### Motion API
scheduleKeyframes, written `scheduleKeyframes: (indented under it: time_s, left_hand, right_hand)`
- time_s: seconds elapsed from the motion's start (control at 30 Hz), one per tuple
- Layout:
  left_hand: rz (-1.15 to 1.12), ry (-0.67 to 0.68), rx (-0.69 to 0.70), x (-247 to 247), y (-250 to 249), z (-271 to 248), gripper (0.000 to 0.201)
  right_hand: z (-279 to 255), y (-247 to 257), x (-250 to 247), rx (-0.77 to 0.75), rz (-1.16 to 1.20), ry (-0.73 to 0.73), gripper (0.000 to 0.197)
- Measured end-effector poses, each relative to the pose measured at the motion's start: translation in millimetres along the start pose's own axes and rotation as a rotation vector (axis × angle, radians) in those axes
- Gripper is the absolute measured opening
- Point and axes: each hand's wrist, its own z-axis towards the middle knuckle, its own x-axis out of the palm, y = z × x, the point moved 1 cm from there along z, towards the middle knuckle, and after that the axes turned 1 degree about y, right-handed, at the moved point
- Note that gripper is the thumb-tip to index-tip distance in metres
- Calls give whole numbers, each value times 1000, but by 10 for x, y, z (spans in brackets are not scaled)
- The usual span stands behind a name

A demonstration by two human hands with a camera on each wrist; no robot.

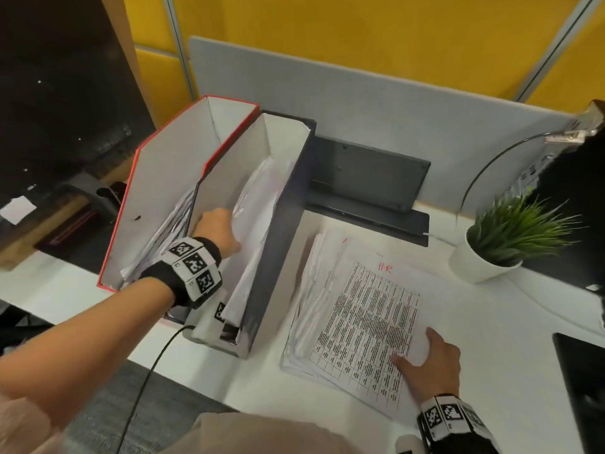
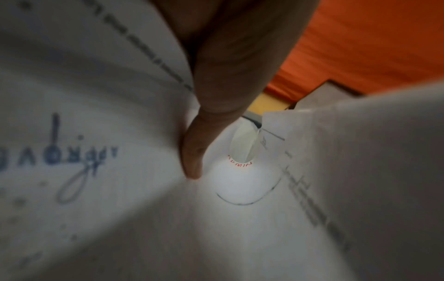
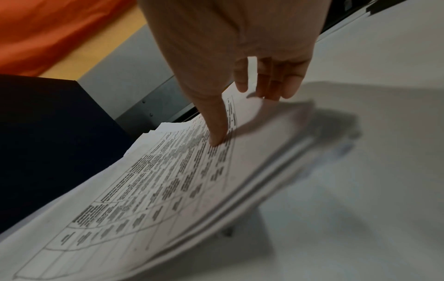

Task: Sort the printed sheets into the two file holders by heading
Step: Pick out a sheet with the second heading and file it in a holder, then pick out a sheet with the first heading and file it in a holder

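Note:
Two file holders stand side by side, a red one (image 1: pixel 131 198) on the left and a dark one (image 1: pixel 278 257) on the right, both with sheets inside. My left hand (image 1: pixel 217 229) reaches into the dark holder and holds a curved sheet (image 1: pixel 258 208). In the left wrist view its thumb (image 2: pixel 192 157) lies against that paper, and a red "ADMIN" heading (image 2: pixel 240 165) shows deeper in. A stack of printed sheets (image 1: pixel 353 316) lies on the desk, its top sheet headed "HR" (image 1: pixel 384 267). My right hand (image 1: pixel 414 347) pinches the top sheet's lifted right edge, thumb (image 3: pixel 216 140) on the print.
A potted plant (image 1: pixel 491 250) stands right of the stack. A black device (image 1: pixel 366 178) sits behind the stack, against the grey partition (image 1: pixel 360 93). A dark flat object (image 1: pixel 582 388) lies at the desk's right edge. A cable (image 1: pixel 157 355) hangs off the front edge.

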Motion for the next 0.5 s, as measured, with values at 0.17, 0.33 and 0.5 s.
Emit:
scheduleKeyframes:
  time_s: [0.17,0.33,0.5]
  left_hand:
    - [158,68,-23,129,-43,78,33]
    - [188,28,-7,142,-95,71,37]
    - [143,-104,99,-29,-120,26,62]
  right_hand:
    - [6,-19,22,8,-19,4,95]
    - [9,-37,30,17,-11,12,95]
    - [13,-38,31,29,12,20,95]
